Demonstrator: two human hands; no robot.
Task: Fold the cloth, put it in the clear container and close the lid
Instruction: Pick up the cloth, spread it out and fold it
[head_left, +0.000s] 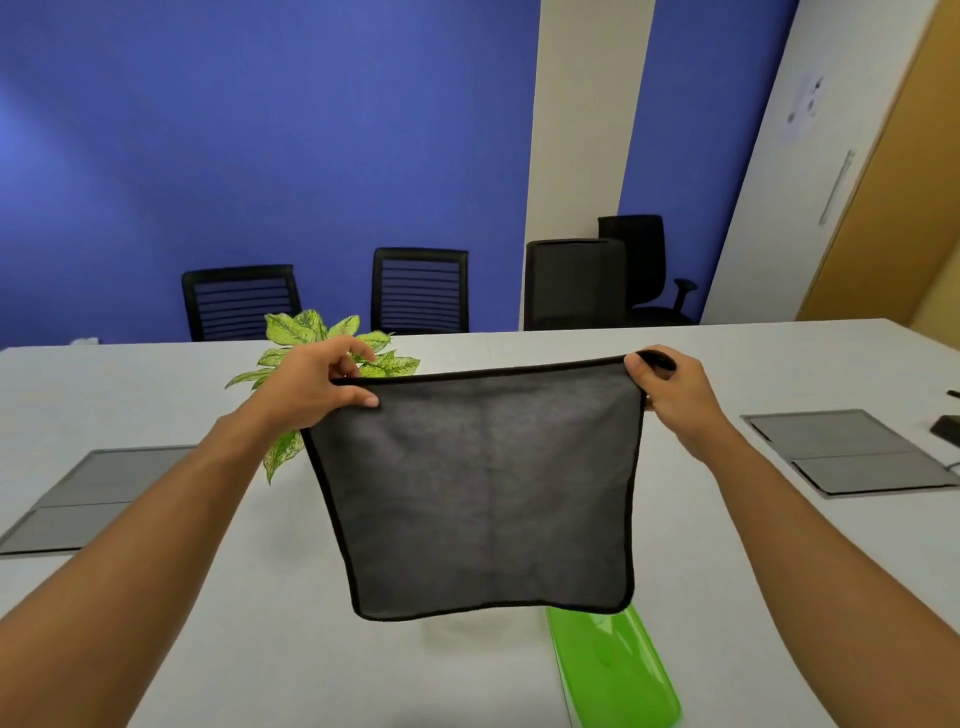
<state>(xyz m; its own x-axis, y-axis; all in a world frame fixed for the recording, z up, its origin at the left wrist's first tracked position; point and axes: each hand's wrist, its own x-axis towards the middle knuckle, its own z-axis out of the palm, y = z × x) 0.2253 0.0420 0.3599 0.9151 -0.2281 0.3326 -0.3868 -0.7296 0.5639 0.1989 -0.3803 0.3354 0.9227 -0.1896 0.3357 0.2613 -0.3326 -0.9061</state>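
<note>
A dark grey cloth (483, 488) with black edging hangs spread out flat in the air above the white table (260, 597). My left hand (317, 379) pinches its top left corner. My right hand (670, 395) pinches its top right corner. The cloth's lower edge hangs free just above a green lid (613, 670) that lies on the table near the front. The cloth hides most of what is behind it, and I cannot make out the clear container.
A leafy green plant (311, 338) stands behind my left hand. Grey flap panels are set into the table at left (88, 499) and right (852, 452). Black office chairs (421, 291) line the far edge. A dark small object (948, 428) lies at far right.
</note>
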